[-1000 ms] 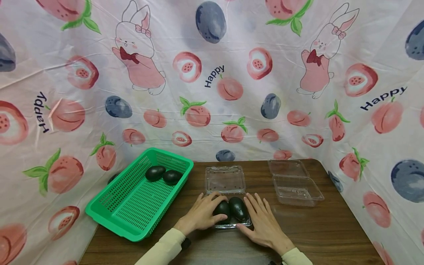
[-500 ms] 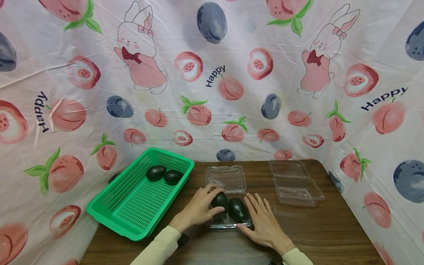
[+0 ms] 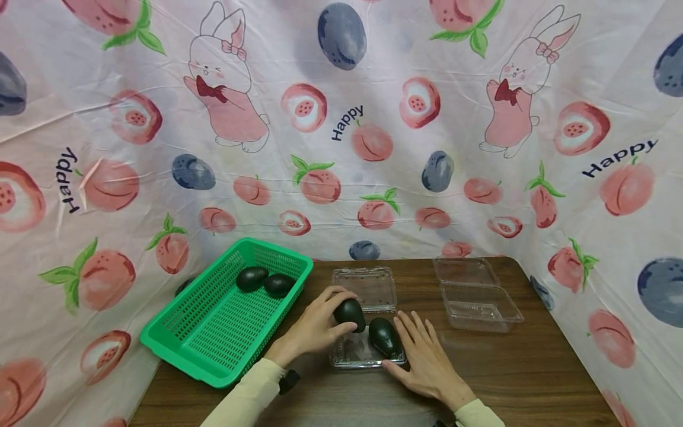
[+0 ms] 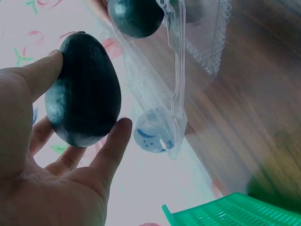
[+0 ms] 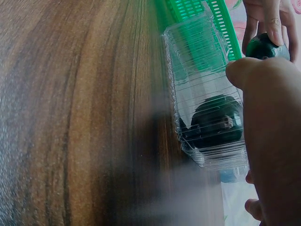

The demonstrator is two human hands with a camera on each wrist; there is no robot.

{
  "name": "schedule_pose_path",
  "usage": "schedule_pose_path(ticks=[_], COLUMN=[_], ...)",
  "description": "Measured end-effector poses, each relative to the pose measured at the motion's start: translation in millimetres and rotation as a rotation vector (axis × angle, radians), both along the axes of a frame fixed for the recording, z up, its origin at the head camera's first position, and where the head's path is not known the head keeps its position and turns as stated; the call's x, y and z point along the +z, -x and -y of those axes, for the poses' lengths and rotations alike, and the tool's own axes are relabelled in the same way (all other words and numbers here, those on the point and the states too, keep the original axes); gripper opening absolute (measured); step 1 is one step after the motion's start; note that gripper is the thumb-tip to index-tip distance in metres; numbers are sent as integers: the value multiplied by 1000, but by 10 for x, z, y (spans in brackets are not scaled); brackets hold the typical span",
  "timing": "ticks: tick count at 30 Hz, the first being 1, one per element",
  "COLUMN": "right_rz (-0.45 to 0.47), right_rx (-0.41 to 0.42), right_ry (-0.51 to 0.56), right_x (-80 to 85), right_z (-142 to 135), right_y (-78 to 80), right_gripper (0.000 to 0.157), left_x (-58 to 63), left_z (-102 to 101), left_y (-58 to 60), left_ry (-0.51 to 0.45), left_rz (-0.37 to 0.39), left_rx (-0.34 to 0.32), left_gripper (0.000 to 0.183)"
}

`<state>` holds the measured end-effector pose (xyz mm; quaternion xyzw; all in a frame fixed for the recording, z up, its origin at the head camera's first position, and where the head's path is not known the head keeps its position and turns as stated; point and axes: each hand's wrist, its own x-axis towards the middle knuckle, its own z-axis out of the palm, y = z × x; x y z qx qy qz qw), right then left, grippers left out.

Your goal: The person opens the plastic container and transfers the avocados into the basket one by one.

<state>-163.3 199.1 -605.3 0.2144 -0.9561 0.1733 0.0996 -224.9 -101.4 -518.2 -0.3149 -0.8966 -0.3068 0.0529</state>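
My left hand grips a dark green avocado between thumb and fingers, over the left part of a clear plastic clamshell box. In the left wrist view this avocado is raised, with fingertips at its sides. A second avocado lies in the right half of the box, seen through the plastic wall in the right wrist view. My right hand rests with fingers extended along the box's right side, its thumb at the front corner. The box's lid is folded back behind it.
A green plastic basket stands on the left, with two avocados near its far end. Another clear clamshell box, its lid raised, stands at the right. Patterned cloth hangs behind the wooden table.
My left hand has lifted the left avocado from the box and moved it up and slightly left. The right hand has stayed in place at the box's side.
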Motion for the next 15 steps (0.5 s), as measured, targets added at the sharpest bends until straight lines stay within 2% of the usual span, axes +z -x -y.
schedule_pose_path(ticks=[10,15], right_rz=[-21,-24], right_rx=[-4,-6], right_ry=[6,6], right_x=[-4,-8], right_z=[-2,-5], right_y=[0,0], right_gripper=[97,97], left_x=[107,173], left_z=[136,251], left_y=[-2,8], left_ry=[-26,-37], left_rz=[37,32], left_rx=[26,46], left_gripper=[54,55])
